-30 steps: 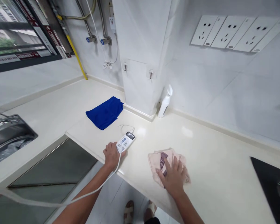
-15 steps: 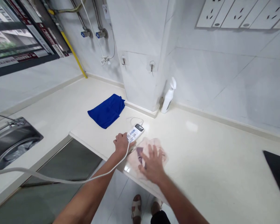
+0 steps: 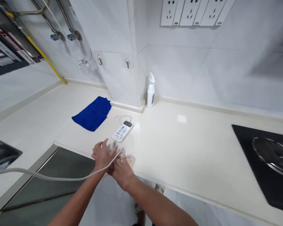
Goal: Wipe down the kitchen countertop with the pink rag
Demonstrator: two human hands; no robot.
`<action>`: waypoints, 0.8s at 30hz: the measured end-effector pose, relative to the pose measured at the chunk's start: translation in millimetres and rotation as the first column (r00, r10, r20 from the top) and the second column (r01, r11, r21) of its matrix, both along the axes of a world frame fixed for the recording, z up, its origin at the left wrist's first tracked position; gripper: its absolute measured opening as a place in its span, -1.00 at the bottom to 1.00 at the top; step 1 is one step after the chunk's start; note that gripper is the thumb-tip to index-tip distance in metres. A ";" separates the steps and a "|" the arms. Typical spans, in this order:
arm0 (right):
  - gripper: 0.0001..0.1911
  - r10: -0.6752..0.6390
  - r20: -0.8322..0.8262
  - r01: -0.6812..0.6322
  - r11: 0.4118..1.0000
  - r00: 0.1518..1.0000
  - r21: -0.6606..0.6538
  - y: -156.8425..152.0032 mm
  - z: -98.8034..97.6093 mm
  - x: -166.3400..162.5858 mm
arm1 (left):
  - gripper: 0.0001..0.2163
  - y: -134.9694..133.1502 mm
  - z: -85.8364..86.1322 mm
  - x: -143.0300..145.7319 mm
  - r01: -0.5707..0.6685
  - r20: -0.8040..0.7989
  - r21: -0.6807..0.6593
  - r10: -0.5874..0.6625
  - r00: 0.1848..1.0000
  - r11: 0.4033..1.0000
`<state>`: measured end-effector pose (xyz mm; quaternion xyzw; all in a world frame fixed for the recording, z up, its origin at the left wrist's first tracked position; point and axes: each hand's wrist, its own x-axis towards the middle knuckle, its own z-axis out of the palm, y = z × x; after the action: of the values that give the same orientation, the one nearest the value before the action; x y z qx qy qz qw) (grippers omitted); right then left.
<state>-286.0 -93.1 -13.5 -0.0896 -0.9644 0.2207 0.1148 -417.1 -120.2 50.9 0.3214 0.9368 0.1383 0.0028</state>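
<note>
My left hand [image 3: 103, 153] hovers at the front edge of the cream countertop [image 3: 191, 141] with its fingers spread, just short of a white remote-like device [image 3: 122, 131] whose white cable runs back over my wrist. My right hand [image 3: 121, 169] lies right beside it, pressed on a pale pink cloth [image 3: 128, 158] at the counter's edge; only a small part of the cloth shows past the hand. The two hands touch or nearly touch.
A folded blue cloth [image 3: 92, 113] lies left of the device. A white spray bottle [image 3: 151, 91] stands against the tiled pillar. A black hob [image 3: 264, 157] with a metal ring fills the right. A sink corner [image 3: 0, 153] shows at far left; wall sockets [image 3: 191, 12] above.
My right hand has swept the pink cloth leftward along the counter to the edge beside my left hand. My left hand has let go of the white device and opened. The view has turned right.
</note>
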 end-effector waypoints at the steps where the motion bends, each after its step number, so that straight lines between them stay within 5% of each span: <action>1: -0.63 -0.016 -0.003 0.016 0.999 1.000 0.031 2.4 -6.2 24.2 | -0.41 -11.7 -2.9 3.4 0.006 -0.010 0.022 -0.005 1.000 1.000; 7: -0.64 -0.371 -0.051 0.371 0.895 0.927 0.248 20.5 -43.2 195.3 | -0.55 -54.6 -35.4 29.5 0.179 -0.044 0.123 -0.175 0.984 0.976; 15: -0.58 -0.693 -0.039 0.658 0.663 0.720 0.356 46.8 -54.4 383.4 | -0.60 -36.9 -67.0 75.1 0.565 -0.079 0.217 -0.562 0.823 0.796; 18: -0.62 -0.782 -0.056 0.729 0.549 0.621 0.408 58.1 -57.6 462.9 | -0.63 -18.9 -69.9 85.1 0.632 -0.093 0.233 -0.630 0.771 0.739; 21: -0.62 -0.888 -0.043 0.835 0.413 0.458 0.365 75.9 -47.0 556.3 | -0.63 0.7 -68.5 86.6 0.615 -0.099 0.228 -0.610 0.786 0.755; 24: -0.61 -0.991 0.023 0.971 0.137 0.135 0.194 92.8 -11.2 624.4 | -0.64 16.6 -65.5 84.2 0.593 -0.083 0.205 -0.589 0.804 0.779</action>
<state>338.4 -0.3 -24.6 -0.7062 -0.6880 0.0205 0.1660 -333.0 -103.7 -14.6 0.5979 0.7674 0.2315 0.0036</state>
